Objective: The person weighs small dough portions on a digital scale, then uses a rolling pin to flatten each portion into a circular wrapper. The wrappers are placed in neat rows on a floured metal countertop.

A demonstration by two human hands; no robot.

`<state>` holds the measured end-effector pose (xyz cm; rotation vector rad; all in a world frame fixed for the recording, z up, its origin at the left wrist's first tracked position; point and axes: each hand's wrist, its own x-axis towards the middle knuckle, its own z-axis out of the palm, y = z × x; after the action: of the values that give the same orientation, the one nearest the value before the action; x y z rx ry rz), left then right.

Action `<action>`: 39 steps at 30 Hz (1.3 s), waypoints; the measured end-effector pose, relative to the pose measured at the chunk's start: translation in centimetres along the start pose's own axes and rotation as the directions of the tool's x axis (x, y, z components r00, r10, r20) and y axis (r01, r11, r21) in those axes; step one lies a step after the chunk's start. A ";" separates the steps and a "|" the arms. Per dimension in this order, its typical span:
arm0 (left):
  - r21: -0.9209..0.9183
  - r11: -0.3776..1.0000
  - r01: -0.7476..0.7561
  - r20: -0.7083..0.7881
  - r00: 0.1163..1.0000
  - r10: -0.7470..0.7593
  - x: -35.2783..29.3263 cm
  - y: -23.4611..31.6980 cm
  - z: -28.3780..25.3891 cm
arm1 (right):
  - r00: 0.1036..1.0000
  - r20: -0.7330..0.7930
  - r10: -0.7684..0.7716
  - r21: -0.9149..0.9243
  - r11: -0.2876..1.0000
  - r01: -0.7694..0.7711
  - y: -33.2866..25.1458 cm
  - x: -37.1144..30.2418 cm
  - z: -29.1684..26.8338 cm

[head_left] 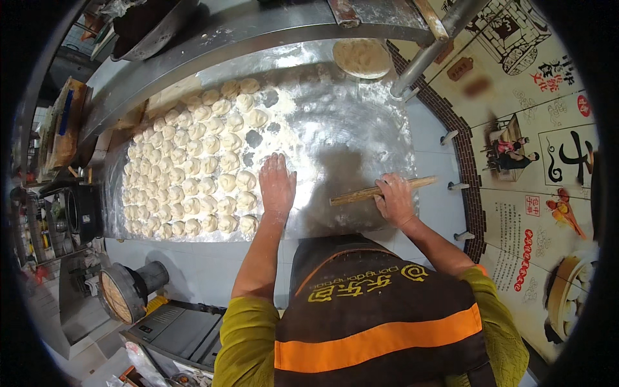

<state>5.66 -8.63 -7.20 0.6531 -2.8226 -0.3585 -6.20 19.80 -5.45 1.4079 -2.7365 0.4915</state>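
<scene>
Rows of pale dough pieces (193, 169), rounded and gathered on top, cover the left half of the floured metal table (335, 116). My left hand (277, 184) reaches flat onto loose flour (267, 145) just right of these rows, fingers stretched out and holding nothing visible. On the right side of the table, my right hand (394, 198) grips a wooden rolling pin (354, 195) with the fingers over it. The pin lies slantwise, its right end near the table's right edge.
A round container of flour (362, 57) stands at the table's far edge. Beyond it runs a raised metal shelf (258, 32) with a large pan (151, 32). A metal post (429, 58) rises at far right, beside a printed wall (516, 161). At lower left stands a round-topped metal appliance (119, 293).
</scene>
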 end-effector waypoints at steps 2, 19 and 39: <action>0.060 0.998 0.016 0.003 1.000 -0.016 0.2 -0.3 0.4 | 0.995 0.098 -0.006 0.004 1.000 0.006 -0.6 0.9 0.3; -0.493 0.769 0.407 0.352 0.901 -0.252 1.1 0.7 -3.4 | 0.959 0.198 -0.201 0.096 0.978 0.185 -7.5 5.0 1.6; -0.671 0.676 0.303 0.209 0.953 -0.219 0.7 2.4 0.1 | 0.996 0.070 -0.047 -0.090 0.994 0.053 -7.4 10.5 4.1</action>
<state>4.06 -6.88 -6.46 0.8562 -2.3651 -1.4693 -6.02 6.26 -5.67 1.4938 -2.7282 0.3169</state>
